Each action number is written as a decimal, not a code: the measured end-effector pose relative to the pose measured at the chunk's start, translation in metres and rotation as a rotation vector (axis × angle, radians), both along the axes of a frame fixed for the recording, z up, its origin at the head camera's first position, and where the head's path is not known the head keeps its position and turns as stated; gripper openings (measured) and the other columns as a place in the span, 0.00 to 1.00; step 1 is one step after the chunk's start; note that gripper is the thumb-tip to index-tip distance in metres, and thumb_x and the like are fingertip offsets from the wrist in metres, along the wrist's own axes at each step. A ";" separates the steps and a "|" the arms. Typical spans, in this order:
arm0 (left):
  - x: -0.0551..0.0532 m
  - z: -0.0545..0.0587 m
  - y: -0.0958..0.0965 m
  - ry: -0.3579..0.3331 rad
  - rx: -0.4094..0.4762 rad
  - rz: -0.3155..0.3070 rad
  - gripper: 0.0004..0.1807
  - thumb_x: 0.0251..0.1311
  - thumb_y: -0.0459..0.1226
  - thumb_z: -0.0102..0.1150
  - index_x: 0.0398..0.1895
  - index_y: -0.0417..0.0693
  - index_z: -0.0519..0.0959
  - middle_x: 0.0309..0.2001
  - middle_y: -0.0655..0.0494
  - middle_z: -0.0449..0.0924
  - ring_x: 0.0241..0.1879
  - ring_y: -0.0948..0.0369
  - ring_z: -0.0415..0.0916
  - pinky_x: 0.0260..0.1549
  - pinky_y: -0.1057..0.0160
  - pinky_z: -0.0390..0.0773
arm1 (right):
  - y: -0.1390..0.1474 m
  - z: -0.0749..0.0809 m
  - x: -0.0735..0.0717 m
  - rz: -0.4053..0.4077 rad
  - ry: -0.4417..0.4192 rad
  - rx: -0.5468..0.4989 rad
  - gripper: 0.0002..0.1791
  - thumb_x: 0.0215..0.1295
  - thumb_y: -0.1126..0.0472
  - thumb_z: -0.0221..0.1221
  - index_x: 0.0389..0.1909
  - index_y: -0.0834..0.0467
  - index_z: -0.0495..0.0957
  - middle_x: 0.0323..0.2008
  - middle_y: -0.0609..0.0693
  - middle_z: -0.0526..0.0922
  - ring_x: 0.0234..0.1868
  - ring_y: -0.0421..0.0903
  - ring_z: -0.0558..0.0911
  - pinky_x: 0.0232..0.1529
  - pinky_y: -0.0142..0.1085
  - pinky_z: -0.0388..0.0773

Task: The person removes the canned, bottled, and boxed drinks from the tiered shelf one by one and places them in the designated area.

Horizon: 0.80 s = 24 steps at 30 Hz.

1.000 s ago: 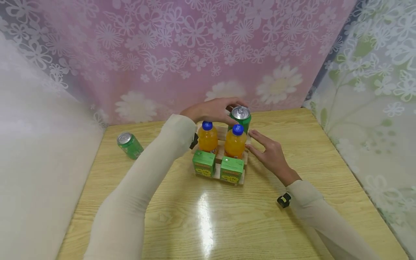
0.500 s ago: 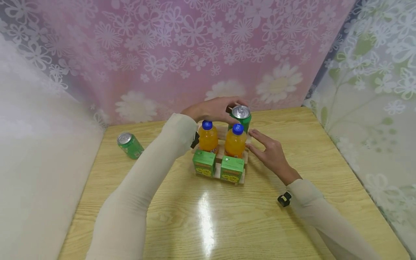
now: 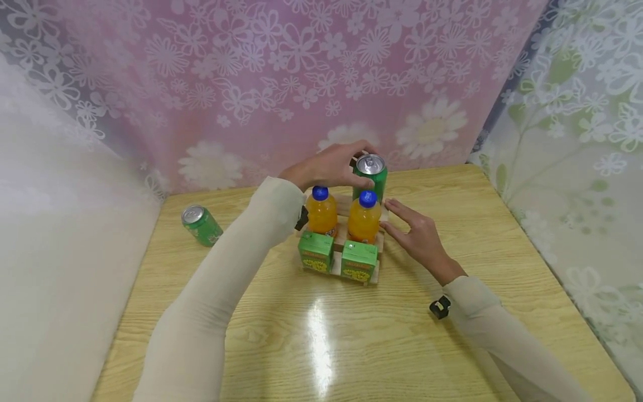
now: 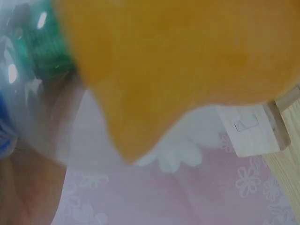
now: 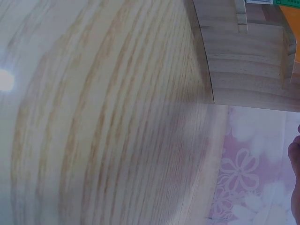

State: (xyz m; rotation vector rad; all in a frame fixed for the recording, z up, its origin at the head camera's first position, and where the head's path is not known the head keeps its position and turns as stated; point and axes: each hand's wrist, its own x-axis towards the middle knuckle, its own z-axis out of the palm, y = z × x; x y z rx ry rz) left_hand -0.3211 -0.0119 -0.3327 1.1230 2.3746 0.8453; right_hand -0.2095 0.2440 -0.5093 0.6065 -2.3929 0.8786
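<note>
The green can [image 3: 379, 180] is held in the left hand's [image 3: 332, 166] grip at the back of the wooden rack [image 3: 341, 231], behind its right orange bottle [image 3: 364, 220]; the can's base is hidden. It is best kept upright and clear of the bottle, with the rack's right side steadied by the right hand [image 3: 419, 237], fingers extended. Compared with half a second earlier, the can is seen slightly higher above the rack.

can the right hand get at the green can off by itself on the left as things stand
Probably not directly: the right hand is at the right side of the wooden rack, and the loaded rack and left sleeve lie between it and that green can.
</note>
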 end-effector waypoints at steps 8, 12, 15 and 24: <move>-0.001 0.009 -0.013 0.055 0.067 0.070 0.35 0.71 0.50 0.71 0.77 0.58 0.69 0.68 0.55 0.81 0.66 0.58 0.80 0.67 0.58 0.82 | -0.001 0.001 0.001 -0.011 -0.012 0.008 0.33 0.62 0.66 0.78 0.68 0.66 0.82 0.66 0.66 0.84 0.63 0.67 0.86 0.60 0.64 0.84; -0.004 0.011 -0.024 0.069 0.105 0.096 0.37 0.71 0.48 0.71 0.78 0.52 0.69 0.69 0.53 0.81 0.67 0.56 0.79 0.68 0.57 0.82 | -0.002 0.002 0.001 -0.011 -0.013 0.007 0.33 0.61 0.66 0.78 0.68 0.66 0.82 0.66 0.66 0.84 0.63 0.67 0.86 0.60 0.64 0.84; -0.004 0.012 -0.032 0.083 0.117 0.124 0.38 0.71 0.48 0.71 0.79 0.50 0.68 0.68 0.53 0.81 0.67 0.56 0.79 0.69 0.57 0.82 | -0.002 0.002 0.001 -0.002 -0.003 0.002 0.33 0.61 0.66 0.78 0.67 0.67 0.82 0.66 0.67 0.84 0.63 0.67 0.86 0.60 0.64 0.84; -0.005 0.011 -0.057 0.100 0.135 0.210 0.37 0.71 0.47 0.71 0.79 0.49 0.69 0.69 0.51 0.80 0.66 0.54 0.79 0.69 0.53 0.82 | -0.002 -0.002 -0.001 -0.001 0.020 -0.005 0.33 0.60 0.67 0.78 0.67 0.67 0.82 0.66 0.67 0.84 0.62 0.67 0.87 0.59 0.63 0.85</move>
